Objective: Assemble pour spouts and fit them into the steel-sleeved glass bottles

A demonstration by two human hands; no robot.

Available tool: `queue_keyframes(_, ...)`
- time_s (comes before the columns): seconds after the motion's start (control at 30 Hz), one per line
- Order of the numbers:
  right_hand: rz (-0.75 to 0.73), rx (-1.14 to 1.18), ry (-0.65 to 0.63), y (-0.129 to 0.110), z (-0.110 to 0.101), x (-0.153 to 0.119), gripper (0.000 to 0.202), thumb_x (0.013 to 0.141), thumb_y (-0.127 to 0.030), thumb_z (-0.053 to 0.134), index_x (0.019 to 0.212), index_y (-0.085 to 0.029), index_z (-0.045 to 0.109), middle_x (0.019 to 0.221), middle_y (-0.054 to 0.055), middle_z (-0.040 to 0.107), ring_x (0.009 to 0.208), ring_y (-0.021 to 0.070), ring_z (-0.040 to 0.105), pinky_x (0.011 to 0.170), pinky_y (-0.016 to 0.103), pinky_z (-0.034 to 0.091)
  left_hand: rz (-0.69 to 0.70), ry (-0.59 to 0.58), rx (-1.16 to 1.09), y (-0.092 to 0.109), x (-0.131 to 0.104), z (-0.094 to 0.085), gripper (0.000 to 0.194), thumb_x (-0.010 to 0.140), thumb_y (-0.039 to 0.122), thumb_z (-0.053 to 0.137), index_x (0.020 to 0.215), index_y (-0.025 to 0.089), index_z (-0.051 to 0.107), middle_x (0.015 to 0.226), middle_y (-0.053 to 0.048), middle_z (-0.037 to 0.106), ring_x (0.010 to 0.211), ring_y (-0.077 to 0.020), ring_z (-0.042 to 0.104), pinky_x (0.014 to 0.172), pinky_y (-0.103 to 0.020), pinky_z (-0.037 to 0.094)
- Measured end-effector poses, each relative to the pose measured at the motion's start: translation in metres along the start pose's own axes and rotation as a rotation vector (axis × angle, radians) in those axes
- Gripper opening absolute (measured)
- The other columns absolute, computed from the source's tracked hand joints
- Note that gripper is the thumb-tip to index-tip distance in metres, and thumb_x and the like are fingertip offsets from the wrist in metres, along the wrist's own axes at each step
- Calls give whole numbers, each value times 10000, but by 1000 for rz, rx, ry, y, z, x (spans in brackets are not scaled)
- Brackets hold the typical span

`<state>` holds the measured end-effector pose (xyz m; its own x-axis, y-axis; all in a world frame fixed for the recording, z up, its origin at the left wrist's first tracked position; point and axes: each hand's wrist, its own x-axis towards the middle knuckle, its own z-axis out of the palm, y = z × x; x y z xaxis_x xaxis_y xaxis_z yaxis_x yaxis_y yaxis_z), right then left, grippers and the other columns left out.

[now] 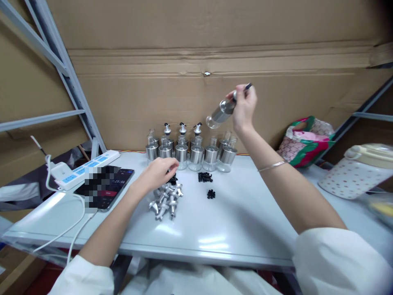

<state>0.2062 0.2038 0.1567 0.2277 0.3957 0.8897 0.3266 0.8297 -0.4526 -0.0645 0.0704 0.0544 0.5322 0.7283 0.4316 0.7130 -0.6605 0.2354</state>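
Observation:
My right hand (245, 107) is raised over the back of the table, closed round the neck end of a glass oil bottle (221, 112) with a steel sleeve. That bottle is tilted, its clear base pointing down and left, and a dark-tipped spout shows above my fingers. Low over the table, my left hand (161, 172) has its fingers curled together beside small black parts (172, 179); whatever is in them is hidden. Just in front of it lies a heap of silver pourer spouts (166, 200). Behind stand rows of similar bottles (196, 156), several open-necked and three with pourers (183, 128).
Black caps or sleeves (205, 177) and a cluster of small black pieces (211, 194) lie mid-table. At left are a phone (118, 188), a power strip (89, 169) and white cables. A patterned bag (307, 141) and a dotted container (353, 174) stand at right. Cardboard (138, 94) walls the back.

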Motion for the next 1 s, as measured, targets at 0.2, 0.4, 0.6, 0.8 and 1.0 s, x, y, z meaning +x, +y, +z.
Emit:
queue_keyframes(0.2,37,388,-32,-128,-21,-61,281,858,-424,586,700,-226,465,589,-46,469,482,85,449,500,240,381,-47,342,-513,29,2,14,487,783,407,646,1171,195,441,1215,-103,548,1137,-214,524,976,-363,401)
queue_keyframes(0.4,530,603,-508,-172,-20,-142,320,851,-425,584,644,-195,499,507,-45,487,461,92,472,474,238,388,6,112,-1054,76,-7,24,669,631,481,767,1148,206,442,1098,-72,575,1040,-225,556,901,-334,454)
queue_keyframes(0.6,730,639,-661,-153,-13,-159,370,786,-513,623,657,-178,530,545,-38,496,472,92,480,487,240,396,-211,-115,-1095,83,-13,39,427,511,339,798,745,164,487,706,16,530,701,-154,536,630,-273,455)
queue_keyframes(0.8,532,409,-379,-134,-6,-183,306,868,-475,515,766,-190,562,716,-1,539,671,131,533,637,269,442,-299,151,-1049,89,-16,55,528,563,241,753,1033,149,532,918,-28,629,823,-179,602,723,-280,486)
queue_keyframes(1.0,312,80,-426,-137,-6,-189,146,772,-295,627,705,-204,535,715,14,602,669,154,543,623,287,424,-247,177,-999,89,-21,62,745,561,183,735,1256,190,466,1220,-74,588,1127,-271,552,963,-388,453)
